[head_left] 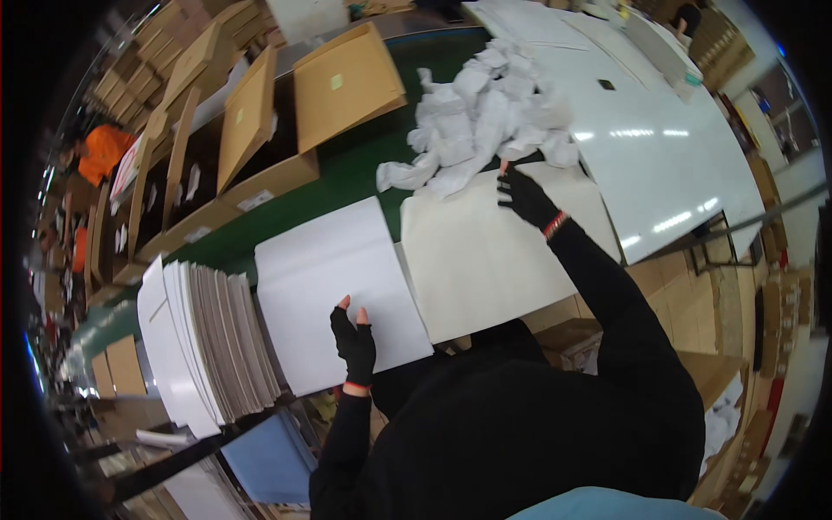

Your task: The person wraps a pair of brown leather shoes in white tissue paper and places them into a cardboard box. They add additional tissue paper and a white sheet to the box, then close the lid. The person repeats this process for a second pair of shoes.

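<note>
Over the lower right part of a smooth white sheet (329, 286) is my left hand (354, 342), in a black fingerless glove. Its thumb and forefinger stand apart, with nothing between them. My right hand (527, 195), gloved the same way, reaches to the far edge of a cream-white sheet (494, 251) lying to the right. Its fingers are stretched out, and the forefinger tip meets the border of a crumpled white heap (485, 113). That heap looks like thin paper. I cannot tell whether the left fingertips touch the sheet.
A thick stack of white-faced boards (212, 338) stands at the left. Cardboard boxes with raised lids (347, 74) line the green surface (364, 165) behind. A glossy white table (667, 165) is at the right. A person in orange (104, 156) is far left.
</note>
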Demonstrator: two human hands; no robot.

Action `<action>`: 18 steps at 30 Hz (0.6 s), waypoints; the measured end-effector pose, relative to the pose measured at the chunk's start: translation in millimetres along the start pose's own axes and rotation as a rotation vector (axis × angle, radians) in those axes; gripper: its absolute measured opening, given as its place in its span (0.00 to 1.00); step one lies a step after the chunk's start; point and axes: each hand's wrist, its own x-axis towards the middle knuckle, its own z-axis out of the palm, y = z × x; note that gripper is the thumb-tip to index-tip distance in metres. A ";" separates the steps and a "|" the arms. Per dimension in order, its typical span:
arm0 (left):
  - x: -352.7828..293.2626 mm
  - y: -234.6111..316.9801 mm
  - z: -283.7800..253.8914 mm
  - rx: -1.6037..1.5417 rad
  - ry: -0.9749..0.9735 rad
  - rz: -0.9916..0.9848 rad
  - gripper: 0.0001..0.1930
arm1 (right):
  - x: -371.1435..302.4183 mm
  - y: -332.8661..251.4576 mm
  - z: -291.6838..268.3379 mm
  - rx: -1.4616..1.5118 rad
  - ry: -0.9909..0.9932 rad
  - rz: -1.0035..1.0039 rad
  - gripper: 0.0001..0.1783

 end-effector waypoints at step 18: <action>57.0 -62.3 -50.2 0.703 -0.033 0.019 0.34 | 76.2 57.0 74.2 -1.780 -0.361 -0.943 0.44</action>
